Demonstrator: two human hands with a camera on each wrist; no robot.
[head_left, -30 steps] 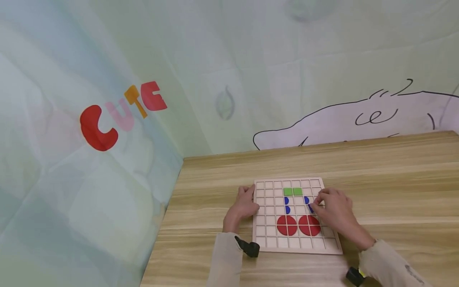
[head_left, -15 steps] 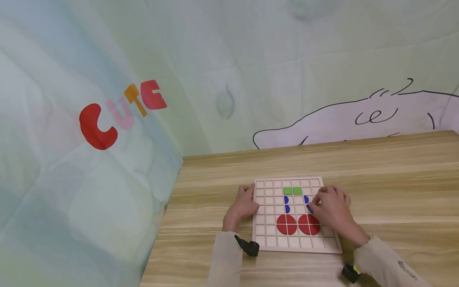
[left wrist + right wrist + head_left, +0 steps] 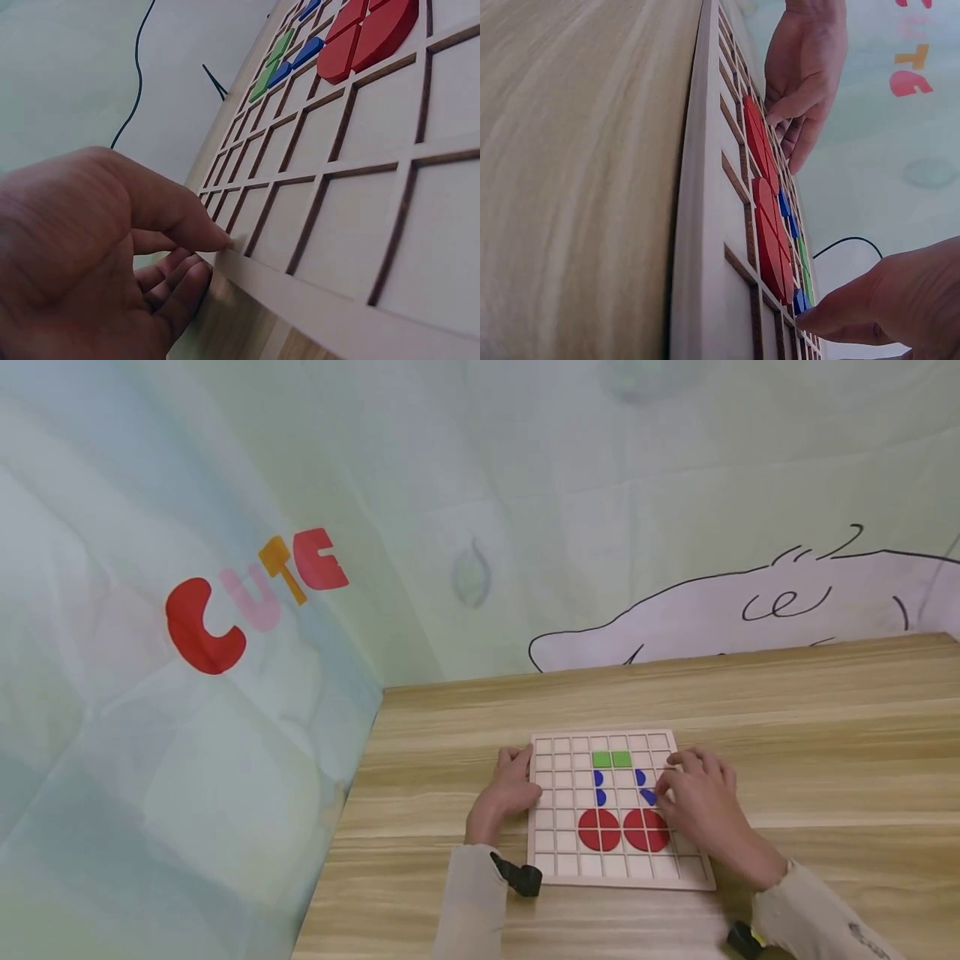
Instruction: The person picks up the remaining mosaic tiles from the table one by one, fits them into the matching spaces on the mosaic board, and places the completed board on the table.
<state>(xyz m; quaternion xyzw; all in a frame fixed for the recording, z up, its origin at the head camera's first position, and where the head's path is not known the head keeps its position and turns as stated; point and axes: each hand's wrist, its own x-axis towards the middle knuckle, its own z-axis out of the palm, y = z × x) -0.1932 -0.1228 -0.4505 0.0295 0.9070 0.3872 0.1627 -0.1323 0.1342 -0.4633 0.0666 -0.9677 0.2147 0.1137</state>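
Note:
A pale wooden grid board [image 3: 566,865] lies on the table. My left hand [image 3: 512,792] grips its left edge; in the left wrist view the thumb [image 3: 191,221] rests on the rim, with the other fingers beside it. My right hand [image 3: 701,793] is over the board's right side. Its thumb tip touches or nearly touches a blue half-circle piece [image 3: 648,797] that sits askew in its cell. The right index finger is raised apart from the thumb. Other blue half-circles [image 3: 598,778] lie in cells nearby, some edges hidden by the right hand in the right wrist view.
Two green squares [image 3: 612,760] fill cells near the top of the board. Two red circles [image 3: 599,830] made of quarter pieces lie lower down. The wooden table [image 3: 450,710] meets a printed cloth wall [image 3: 480,527] at the back and left.
The blue half-circle at my right fingertips has gone from steeply tilted to lying skewed in its cell. My right thumb and index have parted and drawn slightly right. The left hand stays put.

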